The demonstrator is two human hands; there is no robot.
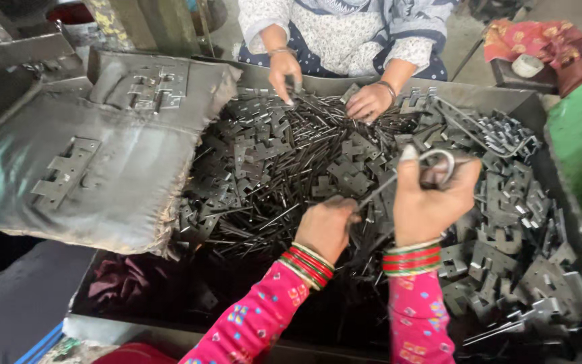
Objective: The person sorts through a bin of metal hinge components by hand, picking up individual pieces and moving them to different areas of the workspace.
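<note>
We're holding a thin metal rod [385, 185] with a looped end in our right hand [432, 202]; the grip is closing tight around the loop near the top, thumb up. The rod is running down and left toward our left hand [328, 226], which is reaching knuckles-up into the pile with fingers curled under. We can't tell whether that grip is pinching the rod's lower end or loose pins; the fingertips are hidden.

Both hands are working over a big metal tray [560, 175] filled with dark parts: long thin pins [284, 168] heaped in the middle, flat notched hinge plates [506, 256] stacking up on the right side and scattered through the heap.

Across the tray a second person is sitting and picking in the far edge of the pile: one hand [284, 71] is touching pins near the rim, the other hand [368, 101] is resting closed on the heap just beside it.

On the left a worn grey cushion [102, 155] is overlapping the tray's edge, carrying several hinge plates [65, 172] on top. A maroon cloth [112, 280] is lying in the tray's near-left corner.
</note>
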